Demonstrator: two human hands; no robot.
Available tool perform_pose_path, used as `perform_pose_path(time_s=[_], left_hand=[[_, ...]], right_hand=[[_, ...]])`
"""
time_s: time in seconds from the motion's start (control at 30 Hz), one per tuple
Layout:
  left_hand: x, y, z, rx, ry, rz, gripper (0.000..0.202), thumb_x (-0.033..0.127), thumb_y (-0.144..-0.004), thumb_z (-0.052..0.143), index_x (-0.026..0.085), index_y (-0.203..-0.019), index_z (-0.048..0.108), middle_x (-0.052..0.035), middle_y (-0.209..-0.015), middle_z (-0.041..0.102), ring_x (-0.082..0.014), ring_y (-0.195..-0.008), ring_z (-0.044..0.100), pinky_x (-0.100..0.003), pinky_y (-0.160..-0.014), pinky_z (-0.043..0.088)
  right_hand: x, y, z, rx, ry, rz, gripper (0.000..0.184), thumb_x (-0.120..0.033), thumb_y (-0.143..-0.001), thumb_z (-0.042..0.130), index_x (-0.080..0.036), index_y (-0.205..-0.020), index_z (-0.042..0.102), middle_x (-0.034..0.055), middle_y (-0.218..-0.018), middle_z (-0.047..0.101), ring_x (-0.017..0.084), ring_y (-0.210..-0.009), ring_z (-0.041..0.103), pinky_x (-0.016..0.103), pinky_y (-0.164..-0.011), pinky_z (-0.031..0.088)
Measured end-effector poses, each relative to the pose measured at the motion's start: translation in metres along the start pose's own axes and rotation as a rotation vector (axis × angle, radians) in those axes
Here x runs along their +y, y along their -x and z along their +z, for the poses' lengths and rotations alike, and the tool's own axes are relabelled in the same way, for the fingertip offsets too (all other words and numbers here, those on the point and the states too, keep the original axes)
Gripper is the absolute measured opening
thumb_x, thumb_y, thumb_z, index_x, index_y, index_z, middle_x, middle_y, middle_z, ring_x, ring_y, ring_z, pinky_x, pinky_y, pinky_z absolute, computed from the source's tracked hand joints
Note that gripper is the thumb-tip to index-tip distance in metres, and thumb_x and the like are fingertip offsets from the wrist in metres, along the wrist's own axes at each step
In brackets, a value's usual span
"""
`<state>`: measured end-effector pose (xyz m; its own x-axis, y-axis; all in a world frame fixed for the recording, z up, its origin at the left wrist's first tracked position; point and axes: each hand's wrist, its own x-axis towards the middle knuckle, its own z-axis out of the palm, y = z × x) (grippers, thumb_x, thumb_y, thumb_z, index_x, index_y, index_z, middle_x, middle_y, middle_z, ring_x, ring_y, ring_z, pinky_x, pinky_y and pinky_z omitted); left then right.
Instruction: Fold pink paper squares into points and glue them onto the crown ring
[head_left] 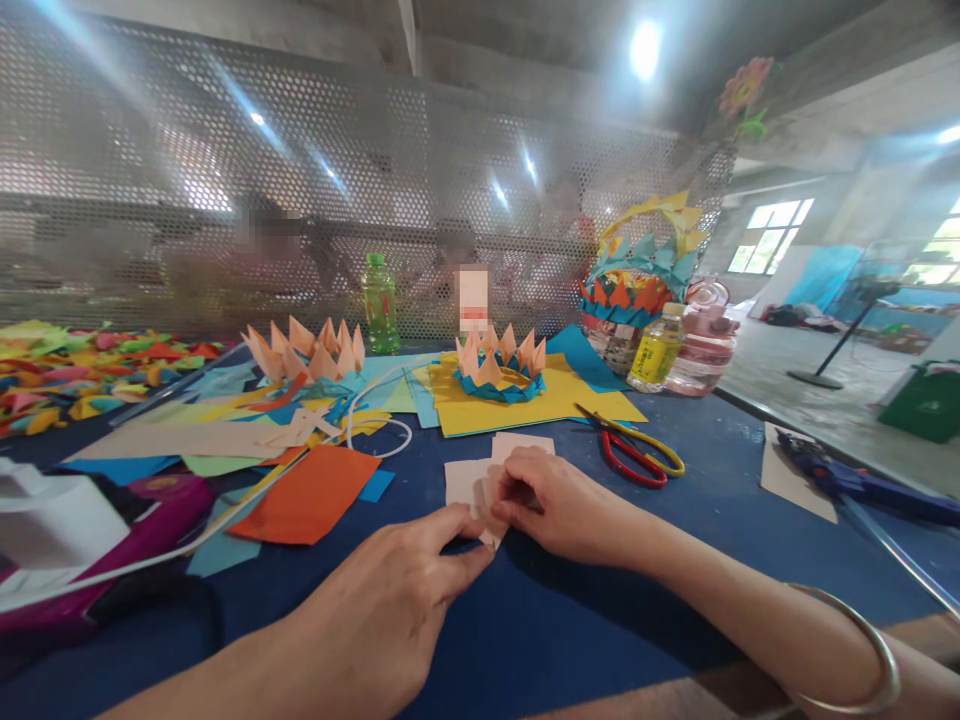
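Note:
My left hand (390,590) and my right hand (555,500) meet over a small pale peach paper piece (466,482) lying on the blue table (570,620). Both hands pinch and press its lower right part with closed fingertips, as in a fold. A second peach square (523,442) lies just behind it. Red-and-yellow scissors (634,452) rest to the right of my right hand. A silver bangle (862,650) circles my right wrist.
A peach and blue paper crown (501,368) sits on yellow sheets (525,405); another crown (304,352) stands left. Orange paper (307,495), coloured scraps, a green bottle (381,302), a yellow bottle (657,348), a paper basket (637,275), a glue gun (847,475) and a perforated metal screen (225,180) surround them.

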<state>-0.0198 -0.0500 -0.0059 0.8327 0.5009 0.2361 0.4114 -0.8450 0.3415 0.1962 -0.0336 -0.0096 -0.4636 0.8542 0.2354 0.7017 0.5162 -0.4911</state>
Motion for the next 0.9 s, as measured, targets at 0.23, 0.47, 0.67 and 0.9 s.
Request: perform_pose_path(time_s=[0.23, 0.47, 0.67, 0.9], left_hand=[[-0.004, 0.0, 0.006, 0.074, -0.015, 0.0, 0.047, 0.003, -0.089, 0.034, 0.023, -0.126, 0.055, -0.0046, -0.123, 0.063, -0.0163, -0.111, 0.062, -0.026, -0.096, 0.05], [-0.003, 0.001, 0.016, 0.069, -0.174, 0.006, 0.043, 0.01, -0.088, 0.041, 0.023, -0.127, 0.054, -0.0069, -0.118, 0.061, -0.0202, -0.098, 0.065, -0.027, -0.078, 0.056], [-0.004, 0.001, 0.018, 0.078, -0.201, 0.007, 0.038, 0.011, -0.088, 0.039, 0.024, -0.121, 0.055, -0.0064, -0.117, 0.06, -0.0195, -0.094, 0.064, -0.026, -0.074, 0.054], [-0.002, -0.002, 0.014, 0.049, -0.226, -0.012, 0.034, 0.012, -0.088, 0.042, 0.024, -0.116, 0.057, -0.0049, -0.112, 0.061, -0.0207, -0.09, 0.064, -0.027, -0.067, 0.052]], right_hand=[[0.002, 0.0, -0.001, -0.011, 0.013, -0.021, 0.007, -0.011, -0.082, 0.057, -0.017, -0.077, 0.057, 0.0006, -0.076, 0.056, 0.012, -0.072, 0.049, 0.024, -0.065, 0.035], [0.0, 0.001, -0.003, -0.02, -0.025, -0.03, 0.011, -0.007, -0.08, 0.058, -0.017, -0.077, 0.057, -0.0003, -0.076, 0.055, 0.012, -0.072, 0.049, 0.024, -0.066, 0.035], [-0.001, 0.001, -0.004, -0.019, -0.024, -0.02, 0.011, -0.006, -0.079, 0.058, -0.017, -0.076, 0.056, 0.0002, -0.078, 0.056, 0.012, -0.073, 0.05, 0.024, -0.067, 0.036], [0.001, 0.001, -0.002, -0.018, -0.039, -0.004, 0.009, -0.008, -0.08, 0.06, -0.017, -0.079, 0.058, 0.0003, -0.079, 0.057, 0.012, -0.073, 0.051, 0.023, -0.067, 0.038]])
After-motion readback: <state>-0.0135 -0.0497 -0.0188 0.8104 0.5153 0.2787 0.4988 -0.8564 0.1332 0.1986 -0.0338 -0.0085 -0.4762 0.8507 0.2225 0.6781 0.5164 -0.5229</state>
